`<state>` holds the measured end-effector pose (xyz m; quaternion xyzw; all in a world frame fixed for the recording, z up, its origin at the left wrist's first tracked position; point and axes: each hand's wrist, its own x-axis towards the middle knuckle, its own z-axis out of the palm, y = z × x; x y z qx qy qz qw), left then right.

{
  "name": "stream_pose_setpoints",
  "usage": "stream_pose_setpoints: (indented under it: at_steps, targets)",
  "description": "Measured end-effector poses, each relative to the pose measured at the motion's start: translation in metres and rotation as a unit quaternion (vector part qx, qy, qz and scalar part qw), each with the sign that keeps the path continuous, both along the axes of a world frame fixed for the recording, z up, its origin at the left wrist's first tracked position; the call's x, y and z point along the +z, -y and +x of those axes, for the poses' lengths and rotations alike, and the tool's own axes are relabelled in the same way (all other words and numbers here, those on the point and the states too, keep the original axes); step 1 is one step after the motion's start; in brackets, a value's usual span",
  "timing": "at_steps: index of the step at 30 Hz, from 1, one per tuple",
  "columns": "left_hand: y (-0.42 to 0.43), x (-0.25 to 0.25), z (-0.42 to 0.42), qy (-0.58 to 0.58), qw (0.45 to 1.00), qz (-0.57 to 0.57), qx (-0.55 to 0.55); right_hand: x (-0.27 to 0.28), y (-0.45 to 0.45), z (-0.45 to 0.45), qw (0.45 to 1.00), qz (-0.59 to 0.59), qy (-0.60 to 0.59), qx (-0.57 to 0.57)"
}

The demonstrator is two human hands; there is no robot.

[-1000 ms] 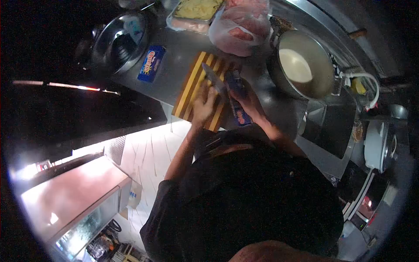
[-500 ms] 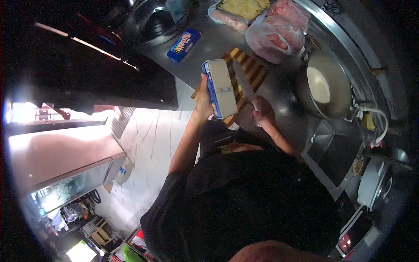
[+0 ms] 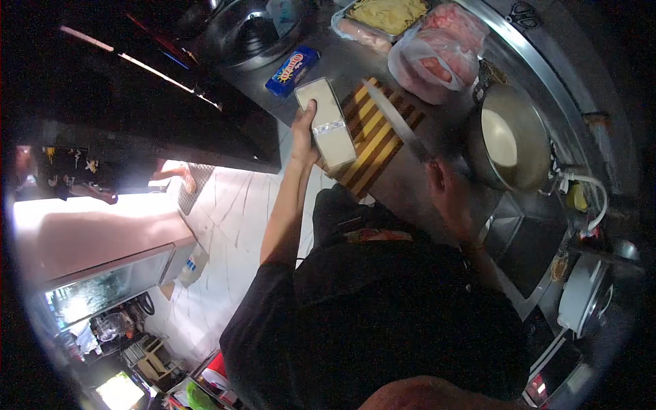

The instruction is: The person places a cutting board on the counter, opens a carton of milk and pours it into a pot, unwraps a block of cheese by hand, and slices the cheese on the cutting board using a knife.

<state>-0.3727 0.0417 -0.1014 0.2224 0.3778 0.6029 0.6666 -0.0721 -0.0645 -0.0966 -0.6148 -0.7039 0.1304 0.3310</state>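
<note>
My left hand grips a long carton, its thumb over the pale face. That plain face is turned up toward me, and a shiny strip runs across its middle. The carton is held over the left side of a striped wooden cutting board. My right hand is closed round the handle of a knife. Its blade points away from me over the right part of the board, apart from the carton. A blue pack with bright lettering lies on the counter just beyond the carton.
On the steel counter stand a large metal pot with pale contents, at right, and a bag of pink meat. A tray of pale yellow pieces and a metal bowl stand behind. A sink lies right.
The carton has moved left and tilted, so its blue printed side no longer shows. My right hand has drawn the knife right and toward me, away from the carton.
</note>
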Motion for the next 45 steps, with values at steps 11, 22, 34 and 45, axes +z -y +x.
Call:
stream_pose_setpoints:
  at_steps: [11, 22, 34, 45]
  targets:
    - [-0.006, 0.017, 0.018, -0.112, 0.981, 0.105, 0.120, 0.097, 0.008, -0.019, 0.977, -0.103, 0.152, 0.107]
    - [-0.008, 0.026, 0.025, -0.171, 0.966, 0.138, 0.138, 0.090, 0.000, -0.013, 0.978, -0.088, 0.139, 0.130]
    - [-0.003, 0.034, 0.026, -0.219, 0.959, 0.133, 0.120, 0.105, -0.004, -0.015, 0.973, -0.111, 0.157, 0.131]
    - [0.003, 0.026, 0.035, -0.398, 0.890, 0.222, 0.034, 0.116, -0.019, -0.025, 0.954, -0.090, 0.243, 0.151]
